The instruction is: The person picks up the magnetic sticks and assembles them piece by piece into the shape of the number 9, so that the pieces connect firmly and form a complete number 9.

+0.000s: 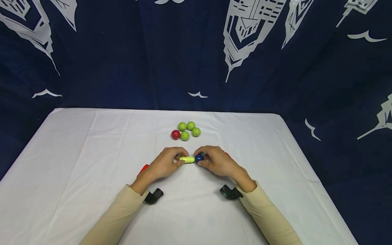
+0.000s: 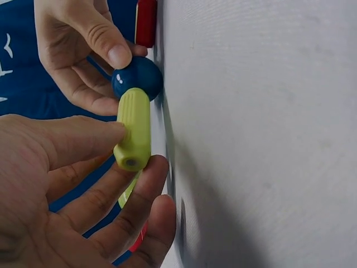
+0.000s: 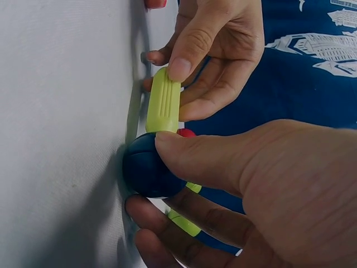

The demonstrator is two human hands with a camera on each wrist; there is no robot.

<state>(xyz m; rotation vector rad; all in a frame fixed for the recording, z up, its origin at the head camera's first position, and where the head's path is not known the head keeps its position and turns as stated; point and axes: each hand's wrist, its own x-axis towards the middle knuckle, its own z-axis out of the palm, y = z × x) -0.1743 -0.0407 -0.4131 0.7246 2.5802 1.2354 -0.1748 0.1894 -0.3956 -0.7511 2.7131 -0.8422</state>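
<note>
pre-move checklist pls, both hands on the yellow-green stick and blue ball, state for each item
1. Left hand pinches the yellow-green stick: ok.
2. Right hand holds the blue ball between thumb and fingers: ok.
3. Stick end meets the ball: ok, touching in both wrist views; whether it is seated inside, cannot tell.
4. Loose balls lie apart from the hands, farther back on the table: ok.
5. Red pieces lie partly under the hands: not ok.

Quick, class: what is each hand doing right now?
Left hand: pinches the yellow-green handle.
Right hand: grips the dark blue ball.
</note>
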